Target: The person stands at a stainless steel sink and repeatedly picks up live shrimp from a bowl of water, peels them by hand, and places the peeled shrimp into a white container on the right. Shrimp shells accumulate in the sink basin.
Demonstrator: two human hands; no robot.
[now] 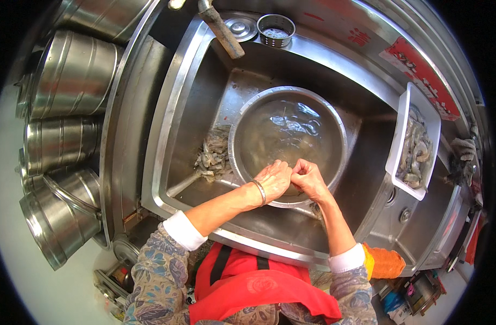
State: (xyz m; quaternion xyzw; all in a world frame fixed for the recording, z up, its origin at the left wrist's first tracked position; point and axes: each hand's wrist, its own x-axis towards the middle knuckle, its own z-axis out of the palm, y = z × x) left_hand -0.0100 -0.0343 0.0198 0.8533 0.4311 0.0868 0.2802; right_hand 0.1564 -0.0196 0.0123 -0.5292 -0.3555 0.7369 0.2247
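My left hand (273,177), a metal bracelet at its wrist, meets my right hand (309,178) over the near rim of a round metal basin (341,122). Both hands have curled fingers, with the fingertips pressed together. Whatever may be between them is hidden by the fingers. Cloudy water (268,138) fills much of the basin, which stands inside a stainless steel sink (191,118). Left of the basin, a heap of what look like shrimp heads and shells (212,156) lies on the sink floor. Grey shrimp (414,150) lie in a white plastic tray (394,150) at the right.
A faucet spout (225,34) reaches over the sink's back left corner. Behind it are a round metal lid (240,28) and a perforated strainer cup (275,38). Several metal pails (69,77) line the left. An orange cloth (386,263) hangs at the front right edge.
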